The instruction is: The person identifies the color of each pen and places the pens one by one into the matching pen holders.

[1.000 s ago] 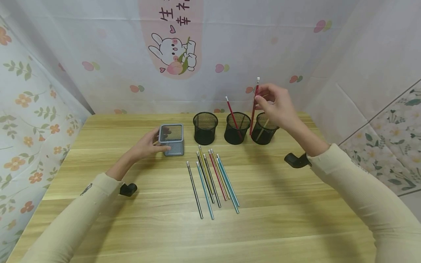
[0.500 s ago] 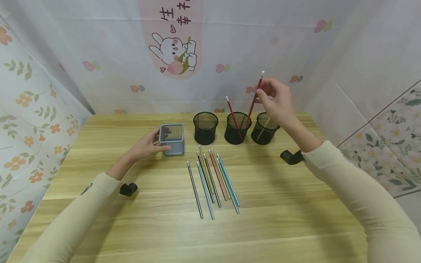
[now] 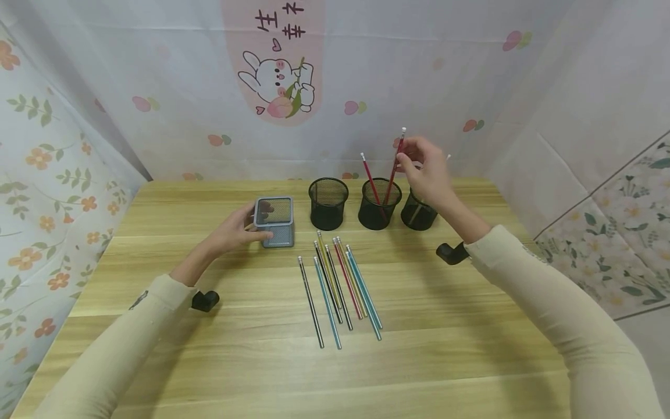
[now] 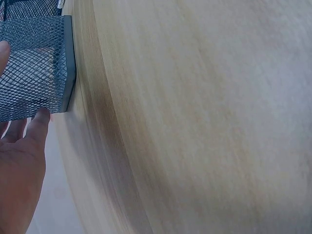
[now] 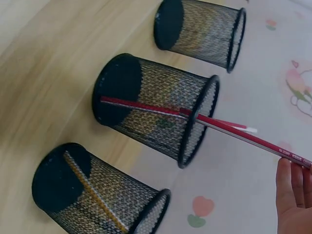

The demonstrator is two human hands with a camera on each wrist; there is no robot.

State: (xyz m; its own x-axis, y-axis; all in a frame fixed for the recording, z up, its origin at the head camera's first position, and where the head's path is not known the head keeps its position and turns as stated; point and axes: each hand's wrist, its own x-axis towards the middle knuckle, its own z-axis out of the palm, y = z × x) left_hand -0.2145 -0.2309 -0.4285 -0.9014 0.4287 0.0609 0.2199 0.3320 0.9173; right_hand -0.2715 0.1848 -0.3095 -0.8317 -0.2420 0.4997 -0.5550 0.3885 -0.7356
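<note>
Three round black wire-mesh cups [image 3: 327, 216] stand in a row near the back of the pale wood-grain surface [image 3: 225, 361]. The right hand [image 3: 430, 174] pinches a slim red pencil with a white eraser [image 3: 392, 177] near its upper end; the pencil slants, its lower end inside the mouth of the middle cup [image 3: 366, 219]. A second red pencil [image 3: 370, 182] leans in that cup, and a gold pencil [image 5: 91, 187] leans in the right cup [image 3: 419, 220]. Well apart from it, the left hand [image 3: 232, 233] grips a square grey mesh holder [image 3: 285, 236], thumb in front, fingers behind. Black, blue, gold and red pencils [image 3: 348, 279] lie loosely side by side in front of the cups.
</note>
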